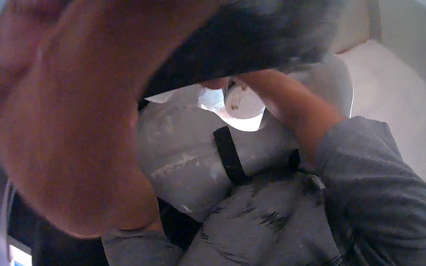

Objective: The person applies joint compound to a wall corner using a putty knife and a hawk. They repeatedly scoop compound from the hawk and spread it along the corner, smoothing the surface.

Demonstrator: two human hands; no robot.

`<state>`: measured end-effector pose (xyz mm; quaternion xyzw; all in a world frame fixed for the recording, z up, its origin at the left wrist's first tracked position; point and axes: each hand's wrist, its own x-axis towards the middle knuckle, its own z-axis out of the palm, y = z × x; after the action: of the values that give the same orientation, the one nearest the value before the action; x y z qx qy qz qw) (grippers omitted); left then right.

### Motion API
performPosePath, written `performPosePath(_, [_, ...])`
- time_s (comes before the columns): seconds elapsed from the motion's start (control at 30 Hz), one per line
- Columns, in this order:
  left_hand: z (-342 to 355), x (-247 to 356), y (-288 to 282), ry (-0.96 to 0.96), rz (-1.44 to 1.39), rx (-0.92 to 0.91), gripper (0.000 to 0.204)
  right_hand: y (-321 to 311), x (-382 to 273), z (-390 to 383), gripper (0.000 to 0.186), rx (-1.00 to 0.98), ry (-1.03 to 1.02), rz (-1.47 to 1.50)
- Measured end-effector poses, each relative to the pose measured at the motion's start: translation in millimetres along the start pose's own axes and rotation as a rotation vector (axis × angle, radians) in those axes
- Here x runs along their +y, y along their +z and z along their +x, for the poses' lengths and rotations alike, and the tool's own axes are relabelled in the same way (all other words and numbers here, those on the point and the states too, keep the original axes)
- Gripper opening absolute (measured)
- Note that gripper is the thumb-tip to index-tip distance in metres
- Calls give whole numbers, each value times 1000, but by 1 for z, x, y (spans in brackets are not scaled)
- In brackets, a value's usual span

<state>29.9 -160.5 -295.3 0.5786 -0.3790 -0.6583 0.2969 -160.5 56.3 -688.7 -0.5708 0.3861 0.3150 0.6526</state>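
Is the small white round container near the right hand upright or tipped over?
Cannot tell. The container shows a round white face, but the right hand and a dark blurred object hide most of it.

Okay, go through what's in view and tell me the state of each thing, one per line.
Left arm: raised close to the camera, blurred, hand out of view.
Right hand: reaching forward to a small white round container, grip mostly hidden.
White container: at the right hand, upright or tilted cannot be told.
Dark object: held up near the lens, blurred.
Grey sleeves: pushed up off the forearms.
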Motion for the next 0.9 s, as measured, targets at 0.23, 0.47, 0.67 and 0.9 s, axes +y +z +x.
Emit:
performPosePath(0.23, [-11, 10, -48, 103, -65, 21, 29, 57, -40, 14, 40, -264, 65, 79])
performPosePath(0.47, [-24, 22, -79, 311, -68, -49, 29, 61, -60, 51, 39, -290, 142, 94])
performPosePath(0.67, [-34, 33, -54, 536, -78, -69, 29, 49, -52, 66, 39, -265, 119, 57])
performPosePath(0.9, [-71, 64, -77, 749, -255, -70, 23, 8, -72, 39, 38, -186, 110, 44])
